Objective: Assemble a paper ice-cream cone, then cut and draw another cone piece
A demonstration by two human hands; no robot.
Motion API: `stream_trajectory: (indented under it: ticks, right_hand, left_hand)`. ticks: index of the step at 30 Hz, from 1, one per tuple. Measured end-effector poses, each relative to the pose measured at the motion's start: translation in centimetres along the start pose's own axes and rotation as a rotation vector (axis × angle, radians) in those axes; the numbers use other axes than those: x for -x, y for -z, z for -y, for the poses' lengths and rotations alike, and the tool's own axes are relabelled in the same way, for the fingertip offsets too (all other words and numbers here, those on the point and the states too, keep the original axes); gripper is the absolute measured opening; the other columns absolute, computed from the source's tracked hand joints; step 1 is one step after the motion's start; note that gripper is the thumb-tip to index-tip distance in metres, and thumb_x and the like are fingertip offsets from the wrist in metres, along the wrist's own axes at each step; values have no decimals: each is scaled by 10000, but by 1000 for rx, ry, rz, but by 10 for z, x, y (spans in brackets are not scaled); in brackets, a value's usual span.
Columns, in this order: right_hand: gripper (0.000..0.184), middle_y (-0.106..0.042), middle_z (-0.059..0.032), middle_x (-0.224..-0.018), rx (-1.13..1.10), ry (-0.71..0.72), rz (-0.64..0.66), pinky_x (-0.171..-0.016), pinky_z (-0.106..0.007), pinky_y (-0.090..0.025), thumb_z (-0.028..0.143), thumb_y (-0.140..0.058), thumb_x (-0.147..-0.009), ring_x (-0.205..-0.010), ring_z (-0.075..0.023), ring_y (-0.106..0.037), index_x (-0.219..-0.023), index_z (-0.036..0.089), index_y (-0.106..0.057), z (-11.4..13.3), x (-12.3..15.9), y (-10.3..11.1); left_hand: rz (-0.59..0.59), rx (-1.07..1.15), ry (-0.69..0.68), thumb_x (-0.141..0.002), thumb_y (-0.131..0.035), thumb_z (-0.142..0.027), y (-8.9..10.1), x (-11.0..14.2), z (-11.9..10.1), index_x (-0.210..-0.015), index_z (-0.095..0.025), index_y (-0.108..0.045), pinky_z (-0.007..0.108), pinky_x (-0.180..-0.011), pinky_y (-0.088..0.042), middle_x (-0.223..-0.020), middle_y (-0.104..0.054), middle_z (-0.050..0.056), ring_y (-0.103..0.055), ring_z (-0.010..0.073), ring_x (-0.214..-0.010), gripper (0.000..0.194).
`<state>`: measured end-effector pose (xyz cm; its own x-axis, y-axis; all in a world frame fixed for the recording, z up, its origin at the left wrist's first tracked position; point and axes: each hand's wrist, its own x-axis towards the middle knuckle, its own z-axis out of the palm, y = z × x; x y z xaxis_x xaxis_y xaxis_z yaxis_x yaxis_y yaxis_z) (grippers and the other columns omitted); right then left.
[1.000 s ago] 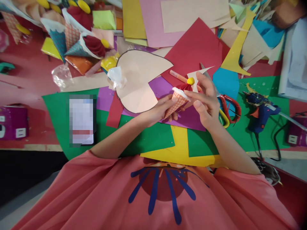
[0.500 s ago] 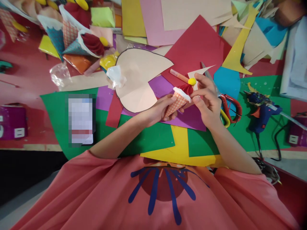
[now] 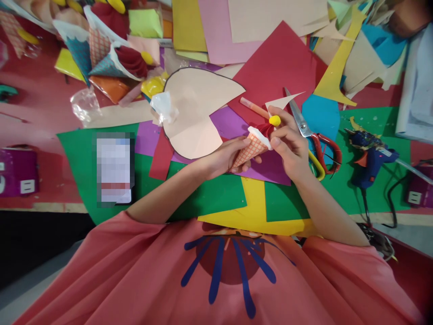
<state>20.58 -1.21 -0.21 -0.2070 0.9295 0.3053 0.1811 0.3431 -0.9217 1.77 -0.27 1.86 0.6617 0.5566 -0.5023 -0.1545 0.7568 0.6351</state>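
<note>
My left hand (image 3: 230,155) is wrapped round a small craft ice cream cone (image 3: 252,150) with an orange checked body and a white scalloped rim. The cone leans, its tip low toward my left palm and its top up to the right. Out of the rim comes a dark red swirl (image 3: 265,129) with a yellow ball (image 3: 274,120) at its end. Fingers of my right hand (image 3: 291,142) are bent around the swirl and rim, thumb against the cone's right side; their exact contact is partly hidden.
Open scissors (image 3: 304,126) lie right of my right hand, beside a blue glue gun (image 3: 370,164). A heart-like beige sheet (image 3: 192,108) and a phone (image 3: 114,167) are on the left. More finished cones (image 3: 115,63) stand upper left. Coloured foam sheets and scraps cover the table.
The cone and its yellow ball have shifted slightly right and down. My right fingers have curled in closer around the swirl, uncovering more of the scissors.
</note>
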Motion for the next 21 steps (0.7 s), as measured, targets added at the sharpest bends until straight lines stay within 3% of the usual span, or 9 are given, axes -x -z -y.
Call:
stream_trajectory:
  ticks: [6, 12, 15, 21]
  right_hand:
    - [85, -562, 64, -1351, -15, -12, -25, -1052, -446, -480, 349, -623, -844, -1321, -245, -479, -791, 303, -670, 0, -1, -1]
    - [154, -568, 48, -1340, -41, 54, -77, -1131, -461, -401, 352, -535, -903, -1317, -216, -494, -945, 325, -681, -3, -1, -3]
    - [159, -564, 27, -1349, -100, 71, -138, -1154, -452, -368, 316, -560, -894, -1333, -213, -483, -1012, 323, -665, -4, -1, -2]
    - [53, -622, 27, -1238, 0, 37, -90, -1153, -490, -379, 347, -618, -854, -1324, -231, -486, -865, 317, -660, -2, -2, -1]
  left_hand:
    - [-11, 10, 14, -967, -380, -336, -2, 0, 0, -951, -103, -570, 173, -340, -285, -739, -643, 42, -493, 60, -414, 301]
    - [-39, -42, -104, -817, -640, -322, -1, 2, 2, -974, -130, -535, 142, -333, -262, -779, -632, 16, -506, 46, -442, 270]
    - [-31, -47, -108, -841, -587, -355, 0, 1, 3, -955, -120, -544, 151, -325, -266, -763, -630, 25, -491, 50, -423, 265]
    - [-18, -41, -88, -843, -563, -341, 0, -1, 4, -958, -119, -530, 154, -337, -290, -762, -641, 26, -506, 56, -430, 252]
